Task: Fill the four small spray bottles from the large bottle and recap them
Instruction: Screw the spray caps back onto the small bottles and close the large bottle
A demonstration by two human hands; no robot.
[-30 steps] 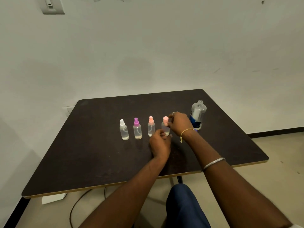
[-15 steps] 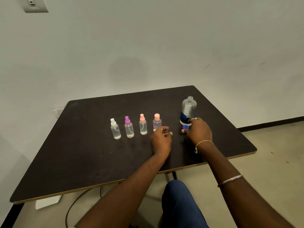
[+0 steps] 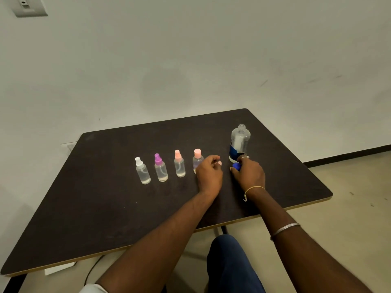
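Several small clear spray bottles stand in a row on the dark table, all capped: white top, purple top, peach top and a pink cap. The large clear bottle with a blue label stands uncapped at the right. My right hand rests just in front of it, fingers pinching its blue cap. My left hand sits loosely curled, holding nothing, right beside the pink-capped bottle and hiding its lower right part.
A white wall rises behind the table, with a switch plate at top left. The table's front edge is near my blue-clad knee. A cable and a white block lie on the floor under the table.
My right hand left the pink-capped bottle, moved right to the large bottle's base and closed on the blue cap. My left hand let go of the bottle and stays beside it.
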